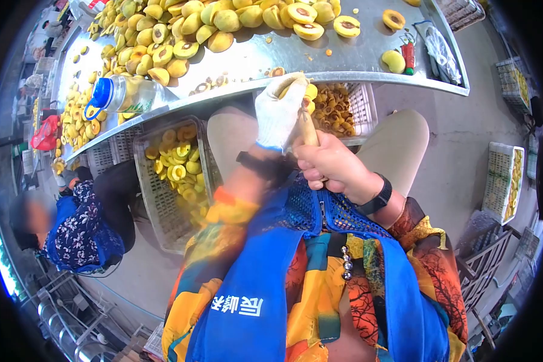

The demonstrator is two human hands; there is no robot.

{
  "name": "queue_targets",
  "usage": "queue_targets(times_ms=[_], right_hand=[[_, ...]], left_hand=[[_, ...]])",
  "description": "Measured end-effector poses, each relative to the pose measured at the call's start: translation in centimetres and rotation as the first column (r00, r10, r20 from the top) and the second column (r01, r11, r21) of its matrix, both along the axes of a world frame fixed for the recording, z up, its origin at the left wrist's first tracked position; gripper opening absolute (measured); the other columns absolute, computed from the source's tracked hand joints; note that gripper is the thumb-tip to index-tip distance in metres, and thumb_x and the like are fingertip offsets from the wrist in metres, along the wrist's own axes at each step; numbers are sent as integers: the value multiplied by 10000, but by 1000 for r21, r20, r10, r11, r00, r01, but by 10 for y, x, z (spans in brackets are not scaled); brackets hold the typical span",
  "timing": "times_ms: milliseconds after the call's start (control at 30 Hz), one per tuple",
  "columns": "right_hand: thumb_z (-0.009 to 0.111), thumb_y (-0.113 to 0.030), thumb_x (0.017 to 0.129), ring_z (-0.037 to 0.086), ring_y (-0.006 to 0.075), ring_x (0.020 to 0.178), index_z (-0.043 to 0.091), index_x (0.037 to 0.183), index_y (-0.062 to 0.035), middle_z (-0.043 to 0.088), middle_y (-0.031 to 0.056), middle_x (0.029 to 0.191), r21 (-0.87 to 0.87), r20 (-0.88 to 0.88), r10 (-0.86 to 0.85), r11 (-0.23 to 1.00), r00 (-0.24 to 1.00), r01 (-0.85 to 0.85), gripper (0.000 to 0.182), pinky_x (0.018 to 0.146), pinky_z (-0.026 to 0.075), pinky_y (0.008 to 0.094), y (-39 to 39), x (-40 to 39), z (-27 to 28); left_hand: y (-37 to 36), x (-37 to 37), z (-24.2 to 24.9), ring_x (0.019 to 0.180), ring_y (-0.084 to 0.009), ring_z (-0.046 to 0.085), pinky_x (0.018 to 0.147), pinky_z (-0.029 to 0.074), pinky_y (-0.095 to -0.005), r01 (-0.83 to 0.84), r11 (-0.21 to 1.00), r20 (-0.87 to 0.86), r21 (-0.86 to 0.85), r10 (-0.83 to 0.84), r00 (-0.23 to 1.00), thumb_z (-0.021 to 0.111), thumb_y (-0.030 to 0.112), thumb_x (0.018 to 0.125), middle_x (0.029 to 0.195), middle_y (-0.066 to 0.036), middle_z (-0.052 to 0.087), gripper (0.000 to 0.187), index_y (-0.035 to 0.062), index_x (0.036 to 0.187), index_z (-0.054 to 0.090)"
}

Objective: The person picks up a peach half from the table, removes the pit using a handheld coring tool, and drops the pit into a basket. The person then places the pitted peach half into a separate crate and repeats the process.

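Observation:
My left hand (276, 119), in a white glove, is closed around a yellow peach half (311, 92) just below the metal table's front edge. My bare right hand (338, 166) grips a tool with a wooden handle (308, 130), pointed up toward the fruit; its working end is hidden at the peach. Beneath both hands stands a white crate (364, 108) with brown peach pits (333, 111) in it. Many halved peaches (187, 27), some with pits showing, are heaped on the metal table (368, 77) in front of me.
A crate (157, 218) of yellow peach halves stands left of my knees. On the table are a blue-capped plastic jar (130, 93), a red-handled tool (408, 55) and a clear bag (441, 51). A co-worker (81, 226) sits at left. Another crate (499, 181) stands at right.

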State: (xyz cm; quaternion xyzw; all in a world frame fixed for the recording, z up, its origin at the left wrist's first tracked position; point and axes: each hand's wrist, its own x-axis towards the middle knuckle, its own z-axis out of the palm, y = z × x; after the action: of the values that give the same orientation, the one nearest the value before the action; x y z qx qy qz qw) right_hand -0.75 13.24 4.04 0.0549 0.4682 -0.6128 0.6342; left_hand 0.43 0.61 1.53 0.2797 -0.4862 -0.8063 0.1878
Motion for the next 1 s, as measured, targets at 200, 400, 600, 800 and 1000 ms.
queue_targets(times_ms=[200, 400, 600, 800, 1000], right_hand=[[512, -115, 845, 336, 33, 431, 427, 902, -108, 387, -35, 629, 53, -167, 81, 996, 983, -74, 103, 360, 304, 208, -5, 4, 2], [493, -72, 842, 326, 34, 415, 452, 949, -93, 374, -32, 604, -121, 23, 133, 984, 991, -129, 117, 357, 277, 199, 0, -6, -6], [482, -53, 846, 310, 32, 402, 467, 971, -77, 347, -32, 584, -161, -64, 154, 973, 986, -163, 127, 350, 251, 197, 1, -6, -12], [462, -45, 863, 282, 34, 372, 460, 992, -59, 331, -23, 575, -295, 211, 197, 947, 958, -130, 131, 320, 228, 192, 8, -14, -24], [469, -68, 879, 270, 38, 356, 451, 1009, -55, 313, -22, 553, -338, 279, 95, 941, 956, 5, 132, 309, 245, 191, 1, -9, -39]], left_hand=[[-11, 5, -9, 577, -169, 561, 504, 465, -264, 42, 898, -9, 438, -42, 999, 534, 181, 880, 762, -89, 598, 194, 15, 968, 582], [-12, 8, -4, 574, -149, 541, 495, 463, -261, 27, 955, -37, 297, -17, 999, 558, 193, 867, 760, -82, 596, 193, 19, 940, 593], [-15, 10, -13, 634, -120, 546, 521, 465, -248, 48, 918, -98, 393, -10, 995, 584, 177, 845, 775, -63, 598, 218, 2, 973, 610], [-13, 10, -12, 629, -109, 550, 538, 469, -244, 57, 998, -8, -39, -57, 998, 599, 210, 845, 771, -51, 596, 215, 22, 946, 626], [-12, 4, -37, 662, -159, 605, 544, 494, -251, -2, 946, -127, 323, 45, 991, 548, 291, 884, 860, -74, 624, 326, 33, 1083, 541]])
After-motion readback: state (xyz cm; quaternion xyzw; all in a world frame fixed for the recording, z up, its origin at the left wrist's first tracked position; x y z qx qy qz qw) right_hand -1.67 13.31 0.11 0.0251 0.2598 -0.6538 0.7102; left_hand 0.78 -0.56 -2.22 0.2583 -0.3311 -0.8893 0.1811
